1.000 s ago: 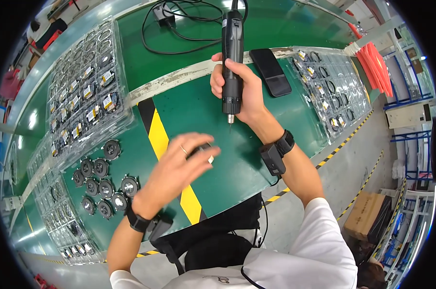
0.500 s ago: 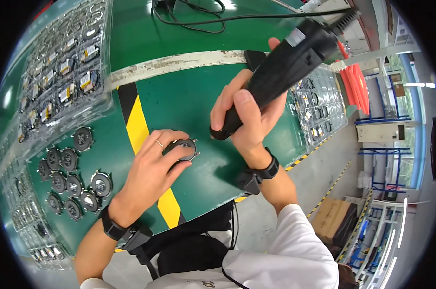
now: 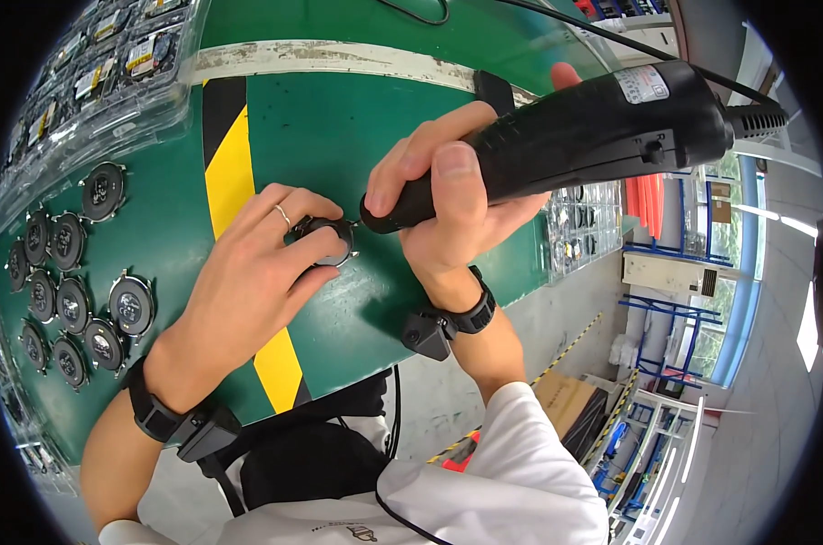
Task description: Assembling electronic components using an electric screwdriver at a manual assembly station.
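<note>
My left hand [image 3: 239,272] has its fingers closed round a dark round watch case [image 3: 341,247] just above or on the green table; I cannot tell whether it touches. My right hand [image 3: 457,204] grips a black electric screwdriver [image 3: 602,136], which lies nearly level and points left. Its thin bit meets, or almost meets, the lug on the watch case's right edge. The underside of the case is hidden by my fingers. Left of my left hand, several similar watch cases [image 3: 132,305] lie loose with their dark backs up.
A stack of clear plastic trays [image 3: 148,113] with watch parts stands at the far left. Another clear tray [image 3: 580,241] lies right of my right hand. A white worn strip [image 3: 339,62] crosses the table behind, and yellow-black tape [image 3: 232,173] runs down it. The screwdriver's cable [image 3: 593,36] trails behind.
The screwdriver has swung down from a steep slant to nearly level, and its tip has come left to the watch case's edge. The watch case now looks more tilted. The whole view has shifted.
</note>
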`<state>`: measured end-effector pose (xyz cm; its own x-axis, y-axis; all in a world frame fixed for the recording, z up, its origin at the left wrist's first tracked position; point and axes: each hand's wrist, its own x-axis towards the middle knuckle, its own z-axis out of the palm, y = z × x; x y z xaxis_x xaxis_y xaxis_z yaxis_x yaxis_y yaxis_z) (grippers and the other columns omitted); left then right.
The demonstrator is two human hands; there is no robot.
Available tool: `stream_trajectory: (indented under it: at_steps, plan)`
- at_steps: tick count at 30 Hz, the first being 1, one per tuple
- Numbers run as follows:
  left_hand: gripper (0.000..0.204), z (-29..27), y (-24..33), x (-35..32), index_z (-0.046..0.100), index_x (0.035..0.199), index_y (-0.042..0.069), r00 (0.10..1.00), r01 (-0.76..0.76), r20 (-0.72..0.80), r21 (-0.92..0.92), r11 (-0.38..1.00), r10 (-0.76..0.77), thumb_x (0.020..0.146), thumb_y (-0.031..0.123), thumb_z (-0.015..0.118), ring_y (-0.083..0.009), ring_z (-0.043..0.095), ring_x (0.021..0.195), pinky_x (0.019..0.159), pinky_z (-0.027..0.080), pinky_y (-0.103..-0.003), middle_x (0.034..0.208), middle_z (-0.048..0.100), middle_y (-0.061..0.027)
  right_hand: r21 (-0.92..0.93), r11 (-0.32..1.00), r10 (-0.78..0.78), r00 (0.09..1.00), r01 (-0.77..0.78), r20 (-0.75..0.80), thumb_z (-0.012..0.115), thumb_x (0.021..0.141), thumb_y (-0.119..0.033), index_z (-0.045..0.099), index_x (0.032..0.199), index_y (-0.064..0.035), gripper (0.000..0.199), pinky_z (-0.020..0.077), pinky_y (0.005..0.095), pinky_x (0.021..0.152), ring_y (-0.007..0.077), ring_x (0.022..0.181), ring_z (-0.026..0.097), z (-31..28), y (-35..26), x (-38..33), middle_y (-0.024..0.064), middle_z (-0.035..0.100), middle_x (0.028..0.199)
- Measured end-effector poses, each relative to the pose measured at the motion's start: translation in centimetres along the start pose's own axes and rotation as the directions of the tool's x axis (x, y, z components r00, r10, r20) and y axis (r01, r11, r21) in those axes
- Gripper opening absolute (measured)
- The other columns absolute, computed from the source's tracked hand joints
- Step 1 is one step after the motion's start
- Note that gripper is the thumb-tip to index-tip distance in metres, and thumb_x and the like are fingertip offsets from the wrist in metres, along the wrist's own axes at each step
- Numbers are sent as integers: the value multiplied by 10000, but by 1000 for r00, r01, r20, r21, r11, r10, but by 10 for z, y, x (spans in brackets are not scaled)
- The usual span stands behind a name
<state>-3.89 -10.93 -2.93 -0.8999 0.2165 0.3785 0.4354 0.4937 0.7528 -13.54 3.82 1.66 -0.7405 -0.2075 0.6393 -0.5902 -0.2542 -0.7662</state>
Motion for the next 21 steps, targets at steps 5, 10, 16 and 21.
stream_trajectory:
  at_steps: [5,10,16,21]
  plan:
    - [192,2,-1,-1,637,930,64,1000,-3,-16,7,1000,3,800,53,778,-284,586,1058,869,511,-416,1135,625,-51,-22,1000,-9,1000,9,16,579,945,-123,0,1584,-17,869,494,342,372,198,378,512,-1,2,0,121,555,647]
    - [195,2,-1,-1,635,932,66,1000,-3,-13,4,1000,3,800,55,778,-285,584,1057,865,507,-420,1132,622,-50,-38,998,-38,999,39,30,563,948,-110,-8,1593,-18,866,497,340,376,199,382,517,-3,3,1,121,562,653]
    - [194,1,0,0,634,930,65,1000,-1,-2,6,1000,1,801,57,779,-285,583,1052,861,506,-420,1131,619,-49,158,987,-32,998,40,-56,606,846,56,187,1415,2,709,486,286,385,176,415,563,-1,7,0,163,603,674]
    - [200,1,0,0,638,931,63,1000,12,-1,3,1000,-12,791,50,779,-288,582,1049,865,506,-423,1126,621,-51,147,987,-55,998,59,-31,612,827,87,198,1391,26,702,498,284,412,175,457,586,-3,8,-2,168,614,710]
